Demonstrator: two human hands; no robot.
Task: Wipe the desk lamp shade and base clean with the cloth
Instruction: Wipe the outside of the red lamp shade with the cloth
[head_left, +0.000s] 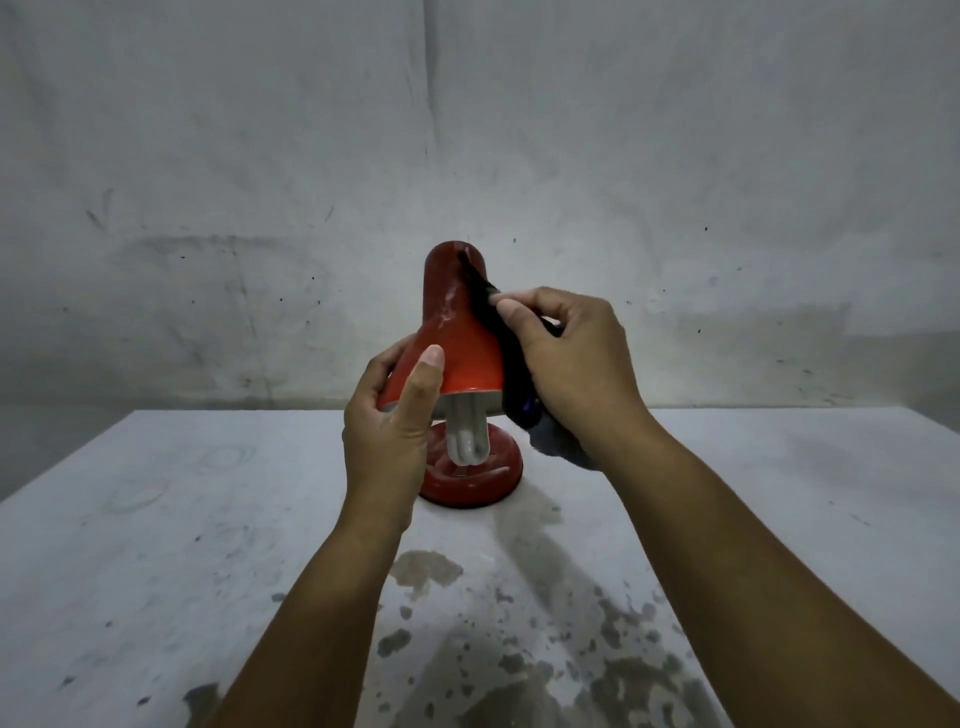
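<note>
Both hands have a grip: the left hand (387, 415) grasps the lower rim of the red lamp shade (454, 332), thumb laid up its front, while the right hand (571, 364) pinches a dark cloth (506, 358) against the shade's right side. Below the shade a white bulb (469, 439) hangs over the round red base (483, 480), which stands on the stained pale worktop (208, 519) near a grey wall (467, 130).
</note>
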